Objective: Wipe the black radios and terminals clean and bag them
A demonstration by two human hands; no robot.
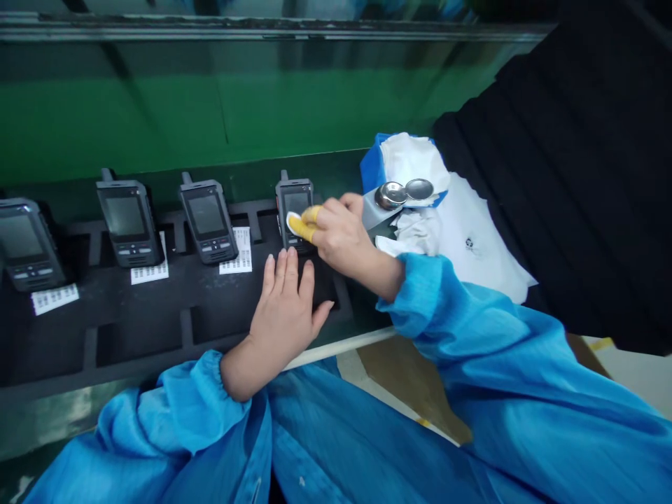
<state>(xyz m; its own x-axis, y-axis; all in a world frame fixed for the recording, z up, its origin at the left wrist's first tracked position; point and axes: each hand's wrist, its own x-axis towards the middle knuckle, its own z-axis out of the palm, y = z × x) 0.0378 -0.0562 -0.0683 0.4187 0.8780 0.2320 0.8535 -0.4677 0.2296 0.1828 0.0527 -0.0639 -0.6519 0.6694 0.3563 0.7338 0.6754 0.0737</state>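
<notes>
A dark grey handheld radio with a screen and stub antenna (295, 189) lies face up in the black tray (141, 343). Over its front, my right hand (339, 231) wears yellow finger cots on its fingers and pinches a small white pad (292, 222) against the radio. My left hand (288, 301) is spread flat just below, fingertips at the radio's lower end, holding nothing. The radio's lower part is partly hidden by both hands.
More radios (207, 217) lie leftward along the tray, with white label sheets (239, 250) under them. At right are a blue box (372, 168) of white wipes, an open round metal tin (391, 195), crumpled cloths (417, 231), a white bag (467, 245) and black fabric (572, 175).
</notes>
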